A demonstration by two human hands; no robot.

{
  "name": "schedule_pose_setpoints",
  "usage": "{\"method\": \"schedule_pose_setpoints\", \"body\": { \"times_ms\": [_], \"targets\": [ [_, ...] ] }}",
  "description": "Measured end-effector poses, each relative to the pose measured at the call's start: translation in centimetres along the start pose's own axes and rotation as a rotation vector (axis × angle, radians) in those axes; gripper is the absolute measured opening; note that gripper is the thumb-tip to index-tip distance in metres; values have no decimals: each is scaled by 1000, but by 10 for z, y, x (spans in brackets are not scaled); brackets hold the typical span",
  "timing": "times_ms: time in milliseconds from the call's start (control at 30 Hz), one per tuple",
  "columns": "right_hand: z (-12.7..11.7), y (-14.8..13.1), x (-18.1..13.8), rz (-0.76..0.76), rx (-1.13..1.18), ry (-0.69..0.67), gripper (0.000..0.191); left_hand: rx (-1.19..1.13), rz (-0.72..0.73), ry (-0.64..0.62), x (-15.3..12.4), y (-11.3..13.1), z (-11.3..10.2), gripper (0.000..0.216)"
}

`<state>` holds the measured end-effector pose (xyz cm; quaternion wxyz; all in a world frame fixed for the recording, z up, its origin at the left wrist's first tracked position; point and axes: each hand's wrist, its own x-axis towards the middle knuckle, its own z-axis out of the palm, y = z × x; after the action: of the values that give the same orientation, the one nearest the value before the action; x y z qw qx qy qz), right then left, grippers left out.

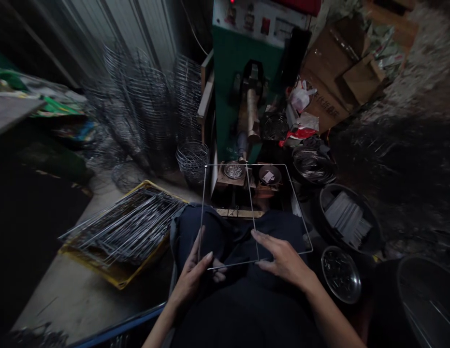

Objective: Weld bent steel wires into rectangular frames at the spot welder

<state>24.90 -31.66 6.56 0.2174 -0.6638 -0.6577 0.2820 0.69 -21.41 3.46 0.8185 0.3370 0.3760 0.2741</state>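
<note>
A rectangular wire frame [251, 193] with one cross wire lies over my lap, its far edge near the green machine [242, 72]. My left hand [197, 275] grips the frame's near left corner, fingers curled round the wire. My right hand [283, 261] rests on the near edge, fingers spread along the wire and touching the cross wire's end. My dark trousers [242, 299] fill the space below.
A yellow tray [116, 278] piled with wire frames lies on the floor at left. Stacked wire baskets [145, 106] stand behind it. Metal bowls [341, 273] and a tub of metal strips [346, 217] sit at right. Cardboard boxes [341, 67] crowd the back right.
</note>
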Motion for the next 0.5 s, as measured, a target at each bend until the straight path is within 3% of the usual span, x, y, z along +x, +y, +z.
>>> {"method": "schedule_pose_setpoints", "body": {
  "times_ms": [500],
  "targets": [
    [-7,3,7,-25,15,15,88,27,20,36,1,8,6,100]
  ]
}}
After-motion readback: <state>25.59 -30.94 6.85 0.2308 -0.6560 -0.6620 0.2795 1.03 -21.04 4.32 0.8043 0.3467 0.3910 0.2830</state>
